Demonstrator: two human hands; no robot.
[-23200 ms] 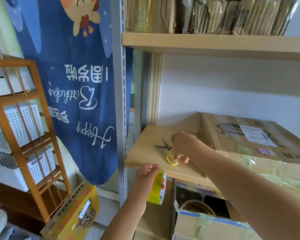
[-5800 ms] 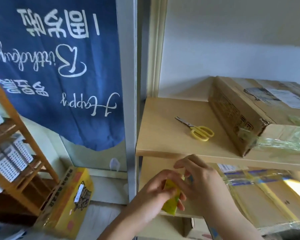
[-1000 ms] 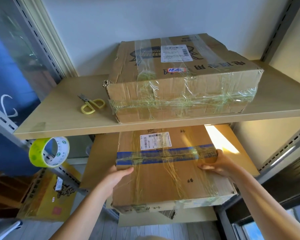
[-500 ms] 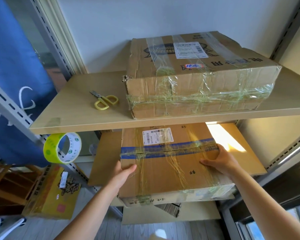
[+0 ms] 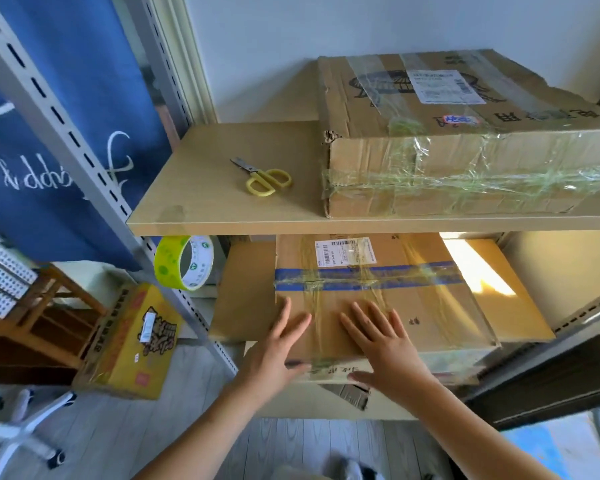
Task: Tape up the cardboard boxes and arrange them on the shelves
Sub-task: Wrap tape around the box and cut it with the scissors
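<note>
A taped cardboard box [image 5: 430, 306] with a blue tape band and a white label lies on the lower shelf [image 5: 243, 292], its front edge sticking out past the shelf. My left hand [image 5: 278, 351] and my right hand [image 5: 381, 344] lie flat on its near top edge with fingers spread. A second taped box [image 5: 465, 140] sits on the upper shelf [image 5: 222, 202]. Yellow-handled scissors [image 5: 262, 178] lie to its left. A yellow-green tape roll [image 5: 182, 266] hangs at the grey shelf upright [image 5: 84, 161].
A yellow printed carton [image 5: 132, 344] stands on the floor at the left, next to a wooden rack [image 5: 42, 320]. A blue banner [image 5: 59, 116] hangs behind the upright. White chair legs [image 5: 25, 431] reach in at the bottom left. A dark frame edges the shelves on the right.
Both hands have left the box's sides and now press flat on its near top edge. The box sits further back on the lower shelf. The view has shifted to the left.
</note>
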